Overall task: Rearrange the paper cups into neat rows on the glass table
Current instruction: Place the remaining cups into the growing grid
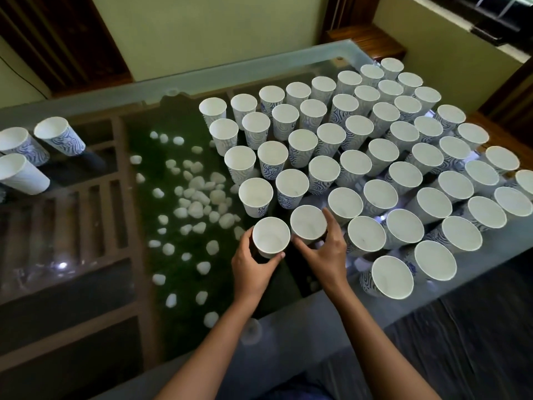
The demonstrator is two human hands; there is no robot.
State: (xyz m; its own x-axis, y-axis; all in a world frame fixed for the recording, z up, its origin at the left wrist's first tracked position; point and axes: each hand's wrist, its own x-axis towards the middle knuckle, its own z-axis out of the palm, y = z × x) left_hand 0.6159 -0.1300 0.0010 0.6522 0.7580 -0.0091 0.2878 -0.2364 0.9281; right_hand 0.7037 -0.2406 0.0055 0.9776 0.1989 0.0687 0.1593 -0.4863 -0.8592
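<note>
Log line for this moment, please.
left hand: grips front cup | right hand: grips neighbouring cup | stray cups: three, far left of glass table

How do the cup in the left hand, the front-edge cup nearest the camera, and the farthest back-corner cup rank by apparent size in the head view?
1. front-edge cup
2. left-hand cup
3. back-corner cup
Nearness drives this; true sizes probably match.

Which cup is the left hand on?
The corner cup at the block's near-left end; the left hand grips it, while the right hand holds the neighbouring cup.
</note>
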